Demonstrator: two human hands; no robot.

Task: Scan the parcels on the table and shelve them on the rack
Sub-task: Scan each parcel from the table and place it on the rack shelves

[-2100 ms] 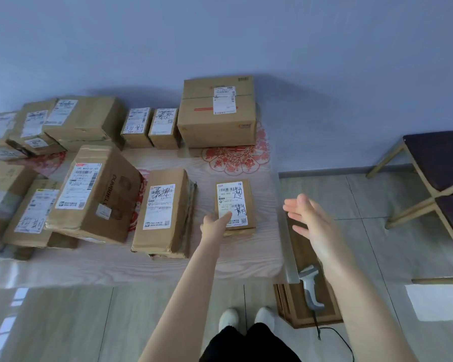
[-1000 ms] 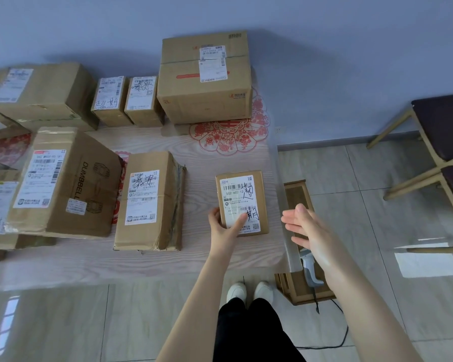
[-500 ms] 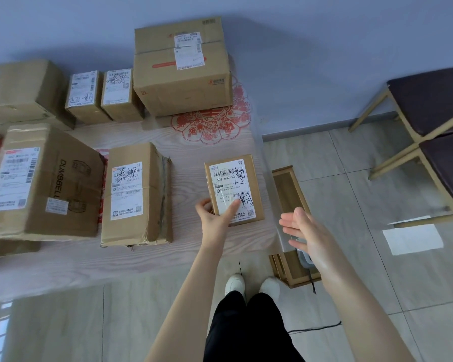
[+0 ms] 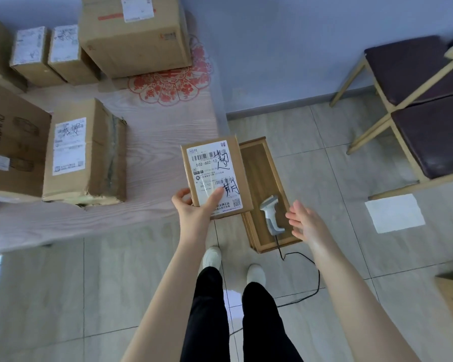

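Small parcel is off the tabletop, held at the right end of it, partly over the edge and over a low wooden tray on the floor. Label faces up: barcode, "502-602-12", handwritten black characters. Left hand grips its near-left corner, thumb across the label's lower part, fingers wrapped round the left edge. Parcel roughly level, long side pointing away from the person.

Right hand empty, fingers spread and loose, palm turned left, hovering just right of the barcode scanner; not touching it. Scanner lies in the tray, head toward the parcel, black cable trailing across the floor tiles.

Other parcels on the tabletop: a crumpled medium box left of the held one, well apart; a "DUMBBELL" box further left; two small boxes and a large box against the wall. Red paper-cut decal on the tabletop near the large box. Stools with dark seats at right.
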